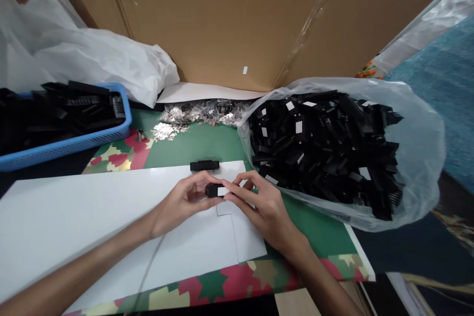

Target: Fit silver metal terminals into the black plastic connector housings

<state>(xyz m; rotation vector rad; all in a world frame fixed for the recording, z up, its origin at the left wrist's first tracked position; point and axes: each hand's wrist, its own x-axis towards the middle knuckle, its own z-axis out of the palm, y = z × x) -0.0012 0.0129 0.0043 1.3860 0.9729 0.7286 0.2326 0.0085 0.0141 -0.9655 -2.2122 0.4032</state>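
- Dead centre, just below the middle of the view: one small black plastic part (214, 190) pinched between both hands above the white sheet (74, 217).
- Left hand (183, 201): thumb and fingertips closed on the part's left end, arm coming in from 8 o'clock.
- Right hand (259, 202): fingers grasping the part's right end, on the white label (223, 191); arm comes in from 5 o'clock.
- Part's long axis runs 9 to 3 o'clock, roughly level; labelled end points to 3 o'clock.
- Second black part (204, 165), one, lies loose at 12 o'clock from the hands, just beyond them, on the white sheet's far edge; long axis also 9 to 3.
- Clear plastic bag (418, 158) at 2 to 3 o'clock, mouth open, heaped with black parts like these, some with white labels; too many to count.
- Blue basket (70, 145), one, at 10 o'clock, holds more black pieces; count not readable.
- Pile of shiny metal bits (200, 113) at 12 o'clock, further back on the counter (207, 145); too small to count.
- White plastic bag (103, 64), one, crumpled behind the basket at 11 o'clock.
- Cardboard wall (222, 19) across the back.
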